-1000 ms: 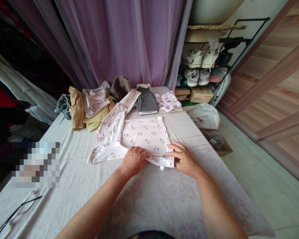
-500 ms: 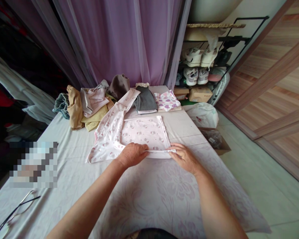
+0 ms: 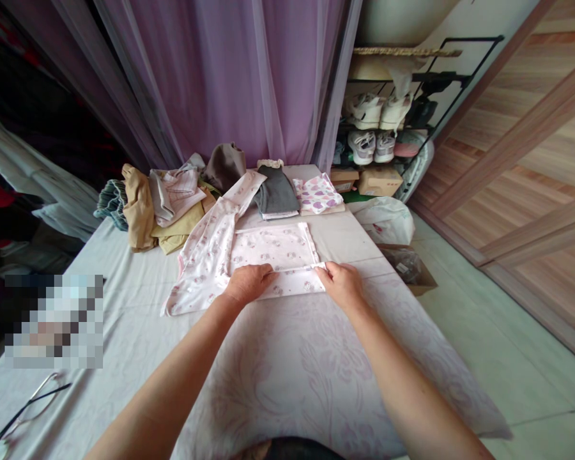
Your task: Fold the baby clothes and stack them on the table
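pink garment (image 3: 272,245) — partly hidden behind left hand (image 3: 249,282)

The premises appear to be a room in a private home. A purple curtain (image 3: 211,83) hangs behind a surface covered with a flower-patterned cloth (image 3: 292,377), which bears a printed garment (image 3: 273,243), piled clothes (image 3: 140,204) and eyeglasses (image 3: 31,401). To the right are a black rack (image 3: 476,39) with worn sneakers (image 3: 363,147), a wood-panelled door or wardrobe front (image 3: 522,121) and pale floor tiles (image 3: 546,390).
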Demonstrator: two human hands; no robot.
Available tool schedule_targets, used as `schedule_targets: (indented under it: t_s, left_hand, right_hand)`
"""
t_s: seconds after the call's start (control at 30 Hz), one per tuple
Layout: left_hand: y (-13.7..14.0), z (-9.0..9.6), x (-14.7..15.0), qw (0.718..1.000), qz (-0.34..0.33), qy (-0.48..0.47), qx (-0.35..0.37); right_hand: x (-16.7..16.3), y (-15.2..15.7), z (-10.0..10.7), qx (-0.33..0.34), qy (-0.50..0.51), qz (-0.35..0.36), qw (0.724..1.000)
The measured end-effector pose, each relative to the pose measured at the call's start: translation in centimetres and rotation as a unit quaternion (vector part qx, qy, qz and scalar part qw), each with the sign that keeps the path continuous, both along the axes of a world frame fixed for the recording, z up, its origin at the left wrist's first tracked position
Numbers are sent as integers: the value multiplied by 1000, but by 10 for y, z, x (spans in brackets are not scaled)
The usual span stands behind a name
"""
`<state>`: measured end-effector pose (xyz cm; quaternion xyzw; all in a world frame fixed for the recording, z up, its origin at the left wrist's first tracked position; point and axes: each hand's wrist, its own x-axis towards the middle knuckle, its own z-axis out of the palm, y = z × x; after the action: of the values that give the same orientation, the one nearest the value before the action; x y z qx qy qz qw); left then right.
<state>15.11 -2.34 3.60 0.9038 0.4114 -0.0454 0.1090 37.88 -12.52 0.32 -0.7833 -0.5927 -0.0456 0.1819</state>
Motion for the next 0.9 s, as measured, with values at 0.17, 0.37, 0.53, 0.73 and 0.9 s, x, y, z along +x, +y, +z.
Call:
schedule_targets:
  t_s: [0.17,0.37,0.53,0.73,0.9]
  left_hand:
    - [-1,-5,4,1000,21,1,20]
    - [-7,-13,2,998,23,-30,54]
    - [-16,-23,0,980,-8,-109,164]
    - [-28,-39,11,958,-180,-179,133]
    - [-32,-52,16,972,-167,-138,94]
  right_hand:
    - [-6,4,-1,-19,-40,-24,999]
    - [-9,2,-4,-25,-57,-66,996]
    - [-9,1,-6,-35,-62,-77,995]
    - [-6,1,-14,24,-47,-58,997]
    - [-1,-7,-11,127,-18,8,992]
